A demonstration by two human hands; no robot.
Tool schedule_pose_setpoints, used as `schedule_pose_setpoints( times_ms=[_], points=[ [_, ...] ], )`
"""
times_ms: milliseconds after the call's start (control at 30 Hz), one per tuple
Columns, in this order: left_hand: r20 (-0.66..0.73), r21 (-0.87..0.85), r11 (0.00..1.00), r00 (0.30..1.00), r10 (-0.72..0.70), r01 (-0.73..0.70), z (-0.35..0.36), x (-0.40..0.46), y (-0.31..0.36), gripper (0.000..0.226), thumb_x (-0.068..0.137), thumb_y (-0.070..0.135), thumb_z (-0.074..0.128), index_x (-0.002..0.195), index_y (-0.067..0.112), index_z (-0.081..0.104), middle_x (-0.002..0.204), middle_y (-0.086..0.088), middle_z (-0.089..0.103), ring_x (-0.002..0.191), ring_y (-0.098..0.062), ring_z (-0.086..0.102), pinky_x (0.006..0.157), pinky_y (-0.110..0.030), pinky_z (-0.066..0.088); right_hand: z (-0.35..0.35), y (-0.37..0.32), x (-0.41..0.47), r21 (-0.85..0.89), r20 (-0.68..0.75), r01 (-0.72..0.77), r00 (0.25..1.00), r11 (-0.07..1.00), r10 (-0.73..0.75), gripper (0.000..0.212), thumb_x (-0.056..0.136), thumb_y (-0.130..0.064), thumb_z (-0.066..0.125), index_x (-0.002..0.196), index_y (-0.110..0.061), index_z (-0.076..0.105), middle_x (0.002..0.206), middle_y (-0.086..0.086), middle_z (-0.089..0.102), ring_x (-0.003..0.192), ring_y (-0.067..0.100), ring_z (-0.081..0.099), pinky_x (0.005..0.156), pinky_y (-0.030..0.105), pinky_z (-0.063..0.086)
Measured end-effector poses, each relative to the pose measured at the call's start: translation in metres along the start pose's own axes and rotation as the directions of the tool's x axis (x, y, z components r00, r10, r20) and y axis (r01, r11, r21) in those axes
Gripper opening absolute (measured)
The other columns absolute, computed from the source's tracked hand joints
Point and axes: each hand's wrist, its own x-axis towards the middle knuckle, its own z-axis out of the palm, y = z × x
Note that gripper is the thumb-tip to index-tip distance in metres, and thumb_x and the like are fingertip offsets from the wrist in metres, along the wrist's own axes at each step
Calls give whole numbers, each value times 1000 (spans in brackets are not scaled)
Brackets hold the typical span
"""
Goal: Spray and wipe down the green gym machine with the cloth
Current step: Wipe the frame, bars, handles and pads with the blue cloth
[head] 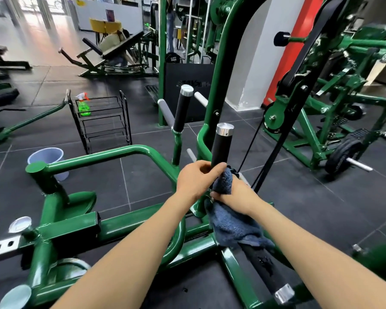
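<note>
The green gym machine [112, 153] fills the lower half of the head view, with green tubes and two upright black handles. At the base of the nearer black handle [221, 148] my left hand [195, 178] grips the post, fingers curled round it. Just below, my right hand [234, 195] holds a dark blue cloth [231, 226] against the same post; the cloth hangs down over the frame. A green spray bottle [84, 105] with a white and orange trigger stands on a black wire rack [103, 123] further back on the left.
A pale blue bucket [48, 157] stands on the dark tiled floor behind the green tube. More green machines crowd the right side, with a weight plate [343, 156] on a bar. A person crouches by a bench [112, 46] far back.
</note>
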Motion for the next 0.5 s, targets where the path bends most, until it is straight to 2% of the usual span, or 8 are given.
schedule_pose_setpoints(
  times_ms=[100,133,200,267,333,367,433,500],
  points=[
    [-52,24,1000,999,2,-1,5,-3,1,41,81,63,62,91,25,72,83,13,70,81,-5,63,72,-25,47,13,-8,-10,-101,-263,-166,955,981,134,51,81,-52,64,118,-20,51,108,0,63,102,23,59,82,36,48],
    [-62,18,1000,998,0,1,5,-3,2,39,80,63,62,89,25,72,82,14,70,80,-4,63,70,-24,46,18,-11,-15,-203,-344,-214,929,956,135,49,82,-52,64,113,-17,51,105,2,62,100,25,59,79,36,48],
    [-67,-16,1000,998,-13,12,5,-4,1,36,79,62,65,84,27,71,79,15,69,77,-3,62,67,-22,43,28,-18,-26,-418,-463,-250,886,873,32,49,80,-48,69,108,-12,52,104,5,62,99,25,59,80,36,46],
    [-62,-40,999,998,-21,19,5,-3,-1,34,77,60,67,81,27,71,78,15,70,76,-3,63,67,-22,43,35,-25,-32,-532,-520,-253,851,808,-76,62,62,-47,82,101,-5,59,94,10,64,86,28,62,73,37,50],
    [-73,-35,999,997,-16,13,6,-2,-2,36,78,60,67,82,25,72,79,13,70,77,-6,63,69,-24,46,36,-19,-24,-571,-434,-221,899,791,-62,69,61,-49,80,106,-1,59,98,11,63,90,30,62,77,39,50],
    [-83,-30,1000,996,-11,8,7,-1,-2,37,78,60,67,83,24,72,79,12,70,78,-7,64,70,-26,47,28,-16,-18,-489,-331,-192,943,851,23,65,69,-50,73,112,-4,56,105,10,62,97,30,61,82,39,50],
    [-85,-29,1000,996,-6,3,8,3,-4,38,78,61,66,84,23,72,80,10,71,80,-10,65,72,-28,49,7,-8,-1,-125,-2,-107,994,986,107,50,72,-48,66,108,-16,57,102,3,64,97,24,62,84,36,51],
    [-38,-30,1000,999,0,-1,5,7,-5,38,78,60,67,83,22,72,76,9,70,76,-11,64,71,-29,49,-12,-4,9,173,179,-154,976,973,122,28,74,-31,75,96,-17,64,90,-2,66,84,13,62,73,22,51]
  ],
)
